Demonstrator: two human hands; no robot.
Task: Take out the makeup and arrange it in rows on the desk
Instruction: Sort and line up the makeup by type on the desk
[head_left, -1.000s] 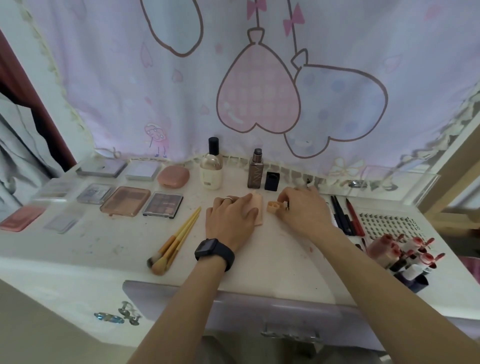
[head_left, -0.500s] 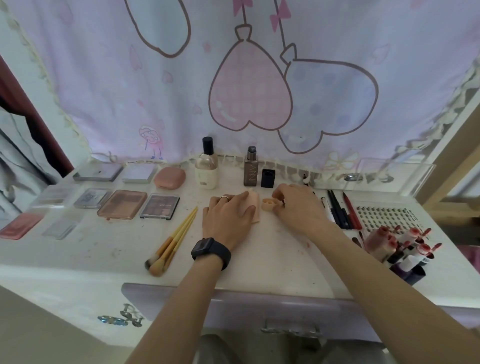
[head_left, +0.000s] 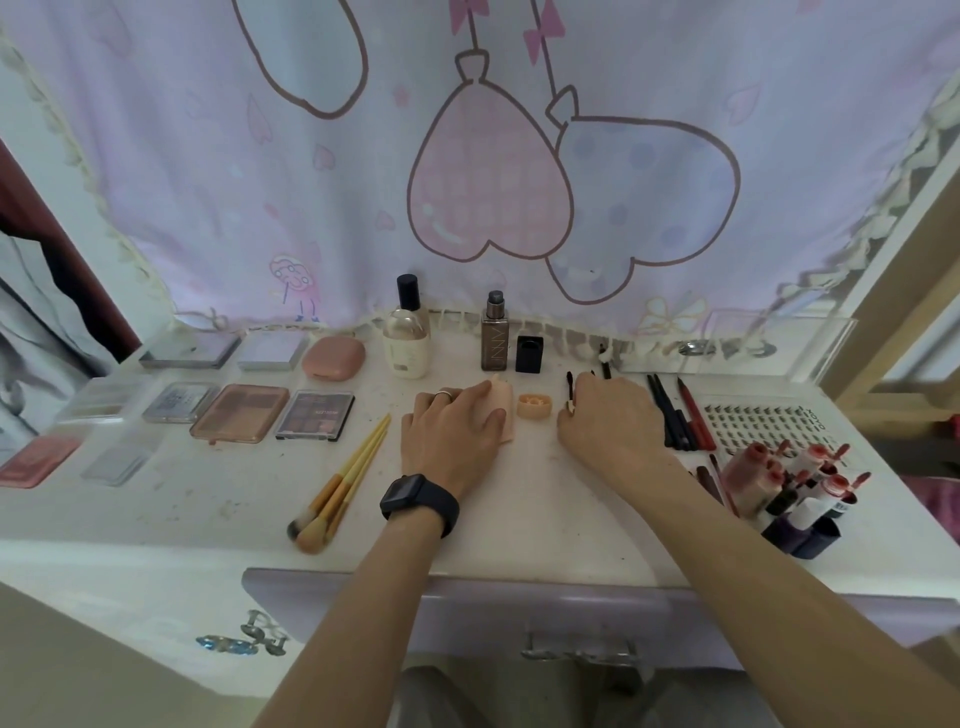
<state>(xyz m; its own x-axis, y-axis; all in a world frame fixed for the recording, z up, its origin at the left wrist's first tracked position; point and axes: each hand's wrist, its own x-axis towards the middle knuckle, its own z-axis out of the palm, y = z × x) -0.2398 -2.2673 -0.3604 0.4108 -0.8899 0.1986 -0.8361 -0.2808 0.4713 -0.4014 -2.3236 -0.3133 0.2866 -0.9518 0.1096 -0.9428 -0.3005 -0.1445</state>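
Your L hand (head_left: 452, 434) lay flat, fingers straight, on the peach sponge (head_left: 505, 399) at frame centre, small peach pot (head_left: 534, 406) btwn both hands, while the slim black applicator (head_left: 569, 391), long axis up-frame, met the fingertips of your R hand (head_left: 610, 421), can't tell if pinched.

Glossy plastic palettes (head_left: 240, 420), cloth curtain (head_left: 519, 156)

On the white counter (head_left: 218, 499), the dark rectangular eyeshadow palette (head_left: 315, 415) lies left of the wooden-handled brushes (head_left: 343, 478). Behind them the clear glass bottle (head_left: 407, 338) stands left of the brown pump bottle (head_left: 494, 338), with the small black cap (head_left: 529, 354) just right of that. The small round peach pot (head_left: 533, 406) sits before the cap; the black and red pencils (head_left: 675, 415) lie well to its right
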